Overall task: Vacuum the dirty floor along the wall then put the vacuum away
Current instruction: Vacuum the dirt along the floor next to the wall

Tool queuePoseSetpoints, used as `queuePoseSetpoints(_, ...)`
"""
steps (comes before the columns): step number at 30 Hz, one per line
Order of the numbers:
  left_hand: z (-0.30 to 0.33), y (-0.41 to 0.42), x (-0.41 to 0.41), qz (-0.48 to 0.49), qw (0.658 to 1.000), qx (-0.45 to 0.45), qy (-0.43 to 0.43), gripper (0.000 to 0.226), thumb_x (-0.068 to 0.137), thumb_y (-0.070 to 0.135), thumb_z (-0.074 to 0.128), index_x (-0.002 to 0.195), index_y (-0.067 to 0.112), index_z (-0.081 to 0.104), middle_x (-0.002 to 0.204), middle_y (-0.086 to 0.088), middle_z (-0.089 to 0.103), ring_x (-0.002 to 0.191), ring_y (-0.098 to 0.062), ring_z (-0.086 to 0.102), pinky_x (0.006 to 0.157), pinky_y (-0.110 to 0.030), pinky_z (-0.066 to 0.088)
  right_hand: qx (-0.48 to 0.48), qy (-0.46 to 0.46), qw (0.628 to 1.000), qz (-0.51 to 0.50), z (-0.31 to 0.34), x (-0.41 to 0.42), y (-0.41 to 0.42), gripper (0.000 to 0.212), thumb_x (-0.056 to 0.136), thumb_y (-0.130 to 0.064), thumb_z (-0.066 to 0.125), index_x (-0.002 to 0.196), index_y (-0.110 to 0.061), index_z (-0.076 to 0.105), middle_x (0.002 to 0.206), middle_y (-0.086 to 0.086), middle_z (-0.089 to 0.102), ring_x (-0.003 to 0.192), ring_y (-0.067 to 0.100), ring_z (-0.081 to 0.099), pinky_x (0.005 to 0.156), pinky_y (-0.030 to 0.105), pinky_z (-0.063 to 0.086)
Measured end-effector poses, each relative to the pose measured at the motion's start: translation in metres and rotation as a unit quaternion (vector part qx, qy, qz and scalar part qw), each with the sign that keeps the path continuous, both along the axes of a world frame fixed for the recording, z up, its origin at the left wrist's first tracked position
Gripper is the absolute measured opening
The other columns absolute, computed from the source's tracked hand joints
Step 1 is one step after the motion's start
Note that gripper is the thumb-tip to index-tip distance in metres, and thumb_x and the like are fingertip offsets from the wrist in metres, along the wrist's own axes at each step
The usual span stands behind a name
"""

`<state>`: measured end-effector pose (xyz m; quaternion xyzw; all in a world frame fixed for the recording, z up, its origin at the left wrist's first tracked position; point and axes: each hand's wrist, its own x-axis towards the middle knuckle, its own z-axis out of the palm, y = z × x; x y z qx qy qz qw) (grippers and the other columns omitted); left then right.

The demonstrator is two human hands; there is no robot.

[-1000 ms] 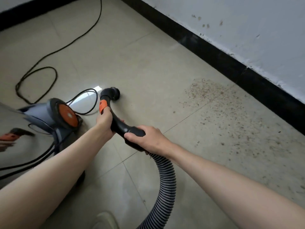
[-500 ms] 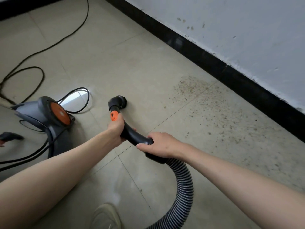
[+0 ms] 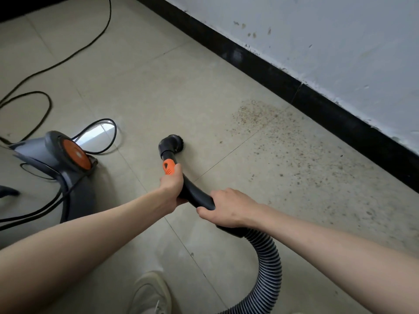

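Vacuum body: the grey canister vacuum with an orange wheel hub point(image 3: 68, 159) sits on the beige tiled floor point(image 3: 158, 87) at far left, a black power cord point(image 3: 74, 53) looping beside and behind it.
My left hand point(image 3: 171, 186): fingers curled round the curved black plastic hose handle point(image 3: 195, 193), just below its orange slider.
Handle axis: its long axis runs from near me up and slightly left, ending at the round black brush nozzle point(image 3: 171, 142), whose bristles point right.
My right hand point(image 3: 229, 208): wrapped over the handle's rear end, where the ribbed black flexible hose point(image 3: 267, 266) bends down.
Brown crumb dirt point(image 3: 294, 155): scattered right of the nozzle, apart from it, along the black skirting point(image 3: 317, 103) under the white wall point(image 3: 340, 41).
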<state>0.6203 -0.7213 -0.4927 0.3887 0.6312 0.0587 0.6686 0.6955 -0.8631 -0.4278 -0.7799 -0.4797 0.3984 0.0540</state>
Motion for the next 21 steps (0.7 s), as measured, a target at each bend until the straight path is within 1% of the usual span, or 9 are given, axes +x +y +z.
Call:
queuePoseSetpoints(2, 0.000, -0.010, 0.013, -0.031, 1.000, 0.000, -0.004, 0.044, 0.088, 0.039, 0.045, 0.122, 0.013, 0.035, 0.120, -0.017, 0.054, 0.099, -0.035, 0.062, 0.066, -0.043, 0.055, -0.013, 0.016, 0.999, -0.038, -0.002, 0.005, -0.010, 0.040, 0.093, -0.057, 0.046, 0.073, -0.022, 0.044, 0.086, 0.004, 0.059, 0.083, 0.027, 0.056, 0.070, 0.032, 0.043)
queuePoseSetpoints(4, -0.001, -0.023, 0.024, -0.066, 0.998, 0.004, -0.004, 0.049, 0.090, 0.039, 0.045, 0.127, 0.008, 0.035, 0.107, -0.013, 0.054, 0.087, -0.028, 0.060, 0.056, -0.036, 0.051, -0.015, 0.030, 0.996, -0.081, -0.007, 0.010, -0.024, 0.045, 0.091, -0.062, 0.045, 0.071, -0.021, 0.046, 0.086, 0.006, 0.064, 0.084, 0.027, 0.061, 0.072, 0.033, 0.047)
queuePoseSetpoints(6, -0.002, -0.037, 0.032, -0.095, 0.995, 0.006, 0.003, 0.050, 0.091, 0.038, 0.045, 0.129, 0.007, 0.037, 0.097, -0.012, 0.052, 0.078, -0.025, 0.059, 0.052, -0.033, 0.049, -0.016, 0.028, 0.994, -0.108, -0.015, 0.009, -0.039, 0.049, 0.091, -0.064, 0.043, 0.073, -0.019, 0.048, 0.085, 0.007, 0.066, 0.083, 0.027, 0.063, 0.071, 0.033, 0.048)
queuePoseSetpoints(9, -0.005, -0.057, 0.041, -0.126, 0.992, -0.004, 0.003, 0.049, 0.093, 0.038, 0.046, 0.128, 0.006, 0.038, 0.097, -0.012, 0.053, 0.075, -0.024, 0.059, 0.051, -0.033, 0.050, -0.026, 0.011, 0.990, -0.137, -0.024, 0.008, -0.059, 0.053, 0.091, -0.068, 0.039, 0.080, -0.017, 0.051, 0.086, 0.008, 0.066, 0.083, 0.029, 0.064, 0.068, 0.033, 0.046)
queuePoseSetpoints(12, -0.004, -0.067, 0.050, -0.156, 0.988, -0.013, 0.002, 0.049, 0.093, 0.040, 0.047, 0.127, 0.005, 0.038, 0.099, -0.012, 0.053, 0.074, -0.024, 0.059, 0.053, -0.035, 0.052, -0.025, -0.009, 0.988, -0.154, -0.030, 0.008, -0.071, 0.052, 0.092, -0.067, 0.037, 0.090, -0.017, 0.052, 0.087, 0.004, 0.061, 0.090, 0.029, 0.063, 0.067, 0.032, 0.041)
queuePoseSetpoints(16, -0.001, -0.059, 0.063, -0.181, 0.984, -0.008, 0.006, 0.052, 0.093, 0.043, 0.048, 0.128, 0.006, 0.037, 0.101, -0.013, 0.054, 0.072, -0.024, 0.060, 0.054, -0.036, 0.053, -0.015, -0.014, 0.984, -0.178, -0.029, 0.013, -0.066, 0.050, 0.094, -0.065, 0.037, 0.092, -0.017, 0.050, 0.101, 0.009, 0.067, 0.096, 0.030, 0.063, 0.072, 0.034, 0.043)
queuePoseSetpoints(21, 0.003, -0.032, 0.081, -0.193, 0.981, 0.026, -0.006, 0.054, 0.093, 0.045, 0.049, 0.128, 0.005, 0.039, 0.089, -0.009, 0.051, 0.073, -0.023, 0.058, 0.055, -0.036, 0.052, -0.009, -0.015, 0.981, -0.196, -0.027, 0.027, -0.035, 0.052, 0.094, -0.066, 0.036, 0.096, -0.016, 0.053, 0.105, 0.010, 0.066, 0.101, 0.031, 0.062, 0.073, 0.034, 0.043)
